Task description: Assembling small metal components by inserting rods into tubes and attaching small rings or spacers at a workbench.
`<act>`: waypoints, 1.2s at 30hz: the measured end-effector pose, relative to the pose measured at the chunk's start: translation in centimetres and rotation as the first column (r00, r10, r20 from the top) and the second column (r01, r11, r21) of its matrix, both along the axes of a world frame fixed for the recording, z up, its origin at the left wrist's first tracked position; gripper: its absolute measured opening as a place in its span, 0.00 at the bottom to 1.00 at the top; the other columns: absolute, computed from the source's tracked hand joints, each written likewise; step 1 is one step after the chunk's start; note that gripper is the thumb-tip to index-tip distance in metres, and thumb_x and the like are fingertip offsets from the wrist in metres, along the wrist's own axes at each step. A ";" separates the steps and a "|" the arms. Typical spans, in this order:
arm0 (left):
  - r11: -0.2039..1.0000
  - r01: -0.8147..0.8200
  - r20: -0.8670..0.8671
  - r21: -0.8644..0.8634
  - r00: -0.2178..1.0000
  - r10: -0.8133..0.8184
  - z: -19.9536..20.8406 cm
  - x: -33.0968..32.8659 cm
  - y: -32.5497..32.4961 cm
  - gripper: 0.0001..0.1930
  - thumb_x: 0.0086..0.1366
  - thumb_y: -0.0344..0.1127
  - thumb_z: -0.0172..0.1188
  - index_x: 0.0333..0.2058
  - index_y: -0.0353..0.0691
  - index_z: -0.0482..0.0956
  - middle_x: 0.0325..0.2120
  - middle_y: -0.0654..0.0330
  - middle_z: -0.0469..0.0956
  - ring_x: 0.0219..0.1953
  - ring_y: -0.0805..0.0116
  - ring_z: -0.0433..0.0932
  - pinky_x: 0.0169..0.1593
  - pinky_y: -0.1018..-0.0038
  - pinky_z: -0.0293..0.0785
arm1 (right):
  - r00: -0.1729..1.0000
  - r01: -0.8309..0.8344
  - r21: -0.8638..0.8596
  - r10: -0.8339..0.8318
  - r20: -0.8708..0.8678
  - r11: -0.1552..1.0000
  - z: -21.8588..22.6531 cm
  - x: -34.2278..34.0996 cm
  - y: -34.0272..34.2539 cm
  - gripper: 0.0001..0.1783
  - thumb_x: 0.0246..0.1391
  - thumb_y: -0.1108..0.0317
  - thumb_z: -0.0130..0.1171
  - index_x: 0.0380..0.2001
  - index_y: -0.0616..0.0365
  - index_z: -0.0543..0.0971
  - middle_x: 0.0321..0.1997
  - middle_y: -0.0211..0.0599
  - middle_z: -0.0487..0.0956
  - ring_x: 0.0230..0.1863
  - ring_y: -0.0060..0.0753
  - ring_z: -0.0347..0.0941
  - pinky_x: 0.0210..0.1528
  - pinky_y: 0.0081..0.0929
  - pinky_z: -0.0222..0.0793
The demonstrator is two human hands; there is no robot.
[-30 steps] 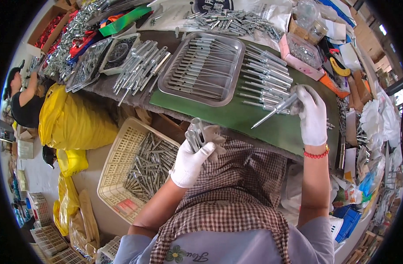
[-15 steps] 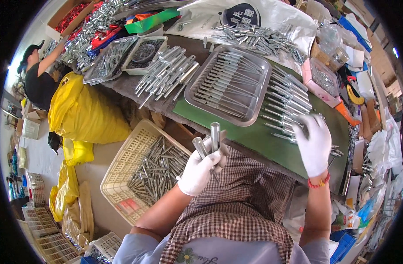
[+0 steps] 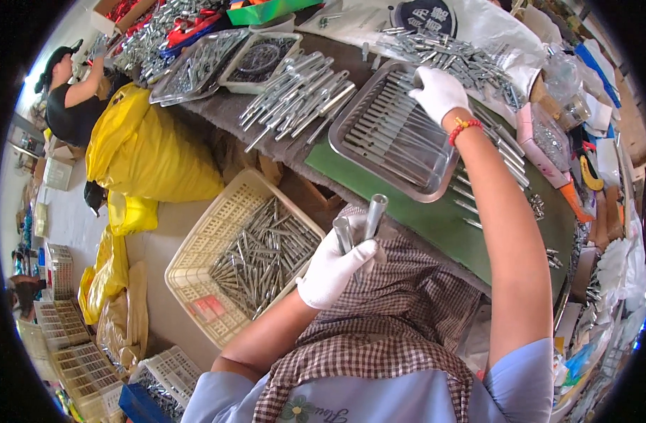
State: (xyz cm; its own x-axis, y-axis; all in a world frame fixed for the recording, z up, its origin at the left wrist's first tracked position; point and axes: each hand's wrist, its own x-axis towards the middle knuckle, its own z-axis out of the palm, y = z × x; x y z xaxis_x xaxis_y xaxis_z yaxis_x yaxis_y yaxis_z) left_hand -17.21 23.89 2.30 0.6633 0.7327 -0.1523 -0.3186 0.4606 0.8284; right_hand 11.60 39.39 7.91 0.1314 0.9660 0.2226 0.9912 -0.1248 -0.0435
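Note:
My left hand (image 3: 337,275), in a white glove, is closed around two silvery metal tubes (image 3: 375,215) whose hollow ends point up, above my checked apron. A white glove also covers my right hand (image 3: 441,95), which is over the far right edge of the steel tray (image 3: 423,192). Its fingers are curled in, and whatever lies between them is hidden. Thin metal rods with thicker sleeves (image 3: 390,106) lie side by side in that tray. Right of the tray, partly behind my forearm, a row of metal rod assemblies (image 3: 510,149) rests on the green mat (image 3: 386,185).
Below the bench's left side stands a cream plastic basket (image 3: 189,275) of metal parts. A pile of metal rods (image 3: 295,95) and a pink box (image 3: 545,141) of small parts lie on the bench. A yellow sack (image 3: 143,151) stands left; beyond it a person (image 3: 69,106) works.
My right hand has moved from the row of assemblies, up and left, to the tray's far edge. The left hand keeps the two tubes. The view has shifted slightly.

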 end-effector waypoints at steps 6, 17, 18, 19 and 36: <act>1.000 0.013 0.015 -0.004 1.000 -0.013 0.3 0.5 -0.1 0.29 0.60 0.41 0.62 0.55 0.31 0.64 0.40 0.56 0.75 0.31 0.73 0.74 0.31 0.80 0.69 | 0.977 -0.089 0.009 0.089 -0.195 0.996 0.6 1.1 -0.9 0.14 0.48 0.62 0.59 0.37 0.57 0.76 0.36 0.45 0.79 0.42 0.50 0.74 0.47 0.41 0.68; 0.995 0.088 0.074 0.051 0.993 -0.092 -0.3 0.2 -0.7 0.24 0.60 0.42 0.62 0.48 0.31 0.68 0.38 0.51 0.76 0.31 0.72 0.75 0.34 0.77 0.71 | 0.271 0.001 0.339 0.326 -0.906 0.941 8.8 -8.4 -17.6 0.17 0.50 0.77 0.52 0.46 0.66 0.72 0.32 0.33 0.75 0.27 0.21 0.75 0.32 0.17 0.74; 0.995 0.090 0.074 0.048 0.993 -0.094 0.0 0.3 -1.1 0.24 0.60 0.42 0.62 0.48 0.31 0.68 0.38 0.51 0.76 0.31 0.72 0.75 0.34 0.77 0.71 | 0.342 0.000 0.332 0.312 -0.887 0.943 8.9 -9.0 -18.5 0.17 0.48 0.78 0.54 0.45 0.64 0.73 0.31 0.31 0.75 0.27 0.20 0.76 0.31 0.16 0.73; 0.996 0.070 0.090 0.051 0.993 -0.075 0.6 0.5 -1.4 0.24 0.60 0.43 0.62 0.48 0.31 0.69 0.37 0.53 0.77 0.30 0.73 0.74 0.34 0.78 0.70 | 0.445 -0.023 0.296 0.274 -0.853 0.955 9.0 -9.0 -19.4 0.17 0.47 0.78 0.55 0.44 0.64 0.74 0.31 0.31 0.76 0.28 0.20 0.76 0.31 0.16 0.73; 0.921 0.205 -0.056 0.332 0.979 -0.198 0.9 0.1 -2.5 0.22 0.62 0.41 0.60 0.49 0.31 0.72 0.40 0.59 0.74 0.41 0.73 0.72 0.47 0.75 0.69 | 0.762 -0.262 0.380 0.432 -0.483 0.887 6.9 -9.7 -24.4 0.15 0.38 0.77 0.64 0.32 0.57 0.73 0.35 0.35 0.79 0.33 0.35 0.77 0.35 0.27 0.73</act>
